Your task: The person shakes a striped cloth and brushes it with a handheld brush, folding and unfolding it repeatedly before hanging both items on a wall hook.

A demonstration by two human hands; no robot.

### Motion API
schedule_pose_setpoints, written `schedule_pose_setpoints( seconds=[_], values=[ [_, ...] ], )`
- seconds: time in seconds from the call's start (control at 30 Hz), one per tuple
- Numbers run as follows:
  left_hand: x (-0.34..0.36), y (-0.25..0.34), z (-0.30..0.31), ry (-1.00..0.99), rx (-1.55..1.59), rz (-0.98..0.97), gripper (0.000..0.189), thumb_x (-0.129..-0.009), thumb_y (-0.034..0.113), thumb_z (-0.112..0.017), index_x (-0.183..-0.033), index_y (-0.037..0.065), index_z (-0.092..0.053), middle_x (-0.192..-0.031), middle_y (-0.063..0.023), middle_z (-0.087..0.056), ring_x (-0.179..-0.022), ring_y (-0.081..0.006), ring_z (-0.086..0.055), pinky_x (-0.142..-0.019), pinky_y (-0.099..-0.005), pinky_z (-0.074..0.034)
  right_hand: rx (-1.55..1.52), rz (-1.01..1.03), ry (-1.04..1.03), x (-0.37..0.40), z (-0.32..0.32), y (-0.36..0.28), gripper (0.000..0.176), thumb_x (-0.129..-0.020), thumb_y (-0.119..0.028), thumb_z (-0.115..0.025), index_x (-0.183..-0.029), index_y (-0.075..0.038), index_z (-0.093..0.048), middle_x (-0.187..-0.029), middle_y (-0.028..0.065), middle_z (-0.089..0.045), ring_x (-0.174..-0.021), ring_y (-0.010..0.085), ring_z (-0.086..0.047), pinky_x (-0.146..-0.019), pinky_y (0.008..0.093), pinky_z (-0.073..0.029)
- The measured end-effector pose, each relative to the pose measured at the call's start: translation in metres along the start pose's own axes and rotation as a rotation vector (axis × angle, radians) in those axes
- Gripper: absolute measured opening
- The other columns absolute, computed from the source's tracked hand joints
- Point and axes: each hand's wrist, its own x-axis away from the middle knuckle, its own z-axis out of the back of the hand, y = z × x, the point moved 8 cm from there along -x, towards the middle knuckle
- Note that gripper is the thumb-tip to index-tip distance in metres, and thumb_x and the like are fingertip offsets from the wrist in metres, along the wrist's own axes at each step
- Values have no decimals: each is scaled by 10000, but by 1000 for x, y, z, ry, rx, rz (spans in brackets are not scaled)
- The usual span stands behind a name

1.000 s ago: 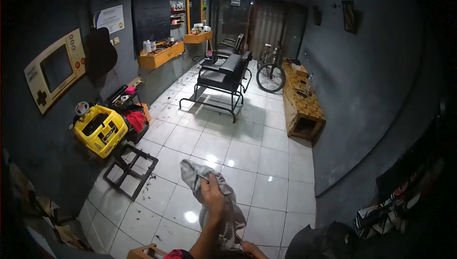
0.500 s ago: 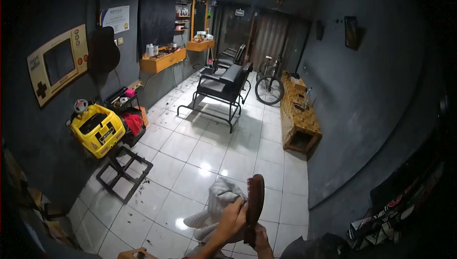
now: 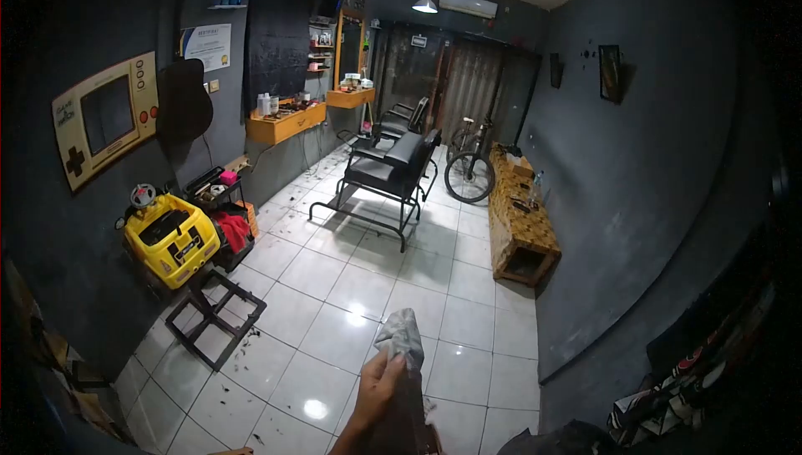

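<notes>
My left hand (image 3: 378, 388) is closed on a grey cloth (image 3: 401, 334), its thumb and fingers pinching the lower part. The cloth is bunched and lies over the upper end of a dark brown brush (image 3: 405, 421), which runs down to the bottom edge of the view. Only a small part of my right hand (image 3: 430, 407) shows, at the right side of the brush; most of it is hidden behind the brush. The brush's bristles cannot be made out.
Black barber chairs (image 3: 380, 172) stand mid-room, with a bicycle (image 3: 469, 176) behind. A patterned cabinet (image 3: 522, 225) lines the right wall. At left are a yellow toy car seat (image 3: 180, 246), a black metal base (image 3: 215, 321) on the tiled floor and a wall shelf (image 3: 288, 125).
The cloth has been gathered up and now covers the brush's upper end. The brush has moved down and left, and my right hand has become mostly hidden. The camera view has tilted slightly.
</notes>
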Motion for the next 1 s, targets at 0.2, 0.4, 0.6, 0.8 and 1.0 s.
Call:
schedule_pose_setpoints(
  seconds=[0.2, 0.4, 0.6, 0.8, 1.0],
  values=[
    [2, -26, -29, -167, -148, 108, 192, -895, 188, -528, -839, 12, -580, -728, 12, -537, -674, -46, -467, -583, -202, -385, -617, 398, -296, 85, -73, -153, 383, -906, -465, -395, -691, -155, -462, -431, -44, -293, -311, 58, -248, -268, 197, -199],
    [15, -24, -54, -364, -303, -44, 223, -912, 196, -502, -862, -12, -568, -716, 20, -530, -690, -52, -468, -597, -216, -394, -80, 399, -464, 47, -96, -133, 393, -897, -482, -405, -662, -169, -436, -437, -62, -288, -314, 51, -250, -273, 198, -196],
    [16, 27, -16, -17, 40, -99, 245, -900, 259, -518, -836, 25, -554, -651, 38, -478, -598, -33, -423, -520, -195, -346, 859, 254, 32, -69, -35, -38, 389, -897, -480, -409, -660, -171, -434, -440, -67, -290, -316, 50, -251, -275, 198, -195],
    [10, 24, 2, 81, -23, -136, 259, -907, 243, -500, -920, -6, -573, -700, 46, -497, -641, -33, -420, -553, -195, -344, 711, 147, 264, -70, 27, 17, 386, -896, -478, -414, -659, -174, -432, -443, -71, -292, -317, 49, -252, -278, 197, -194],
    [6, -4, -31, -222, -207, -35, 190, -910, 157, -489, -808, 7, -545, -670, 32, -467, -631, -47, -401, -543, -210, -353, -468, 280, -203, 65, -48, -117, 301, -894, -419, -466, -759, -153, -502, -462, -82, -332, -330, 45, -279, -304, 203, -236]
  ],
)
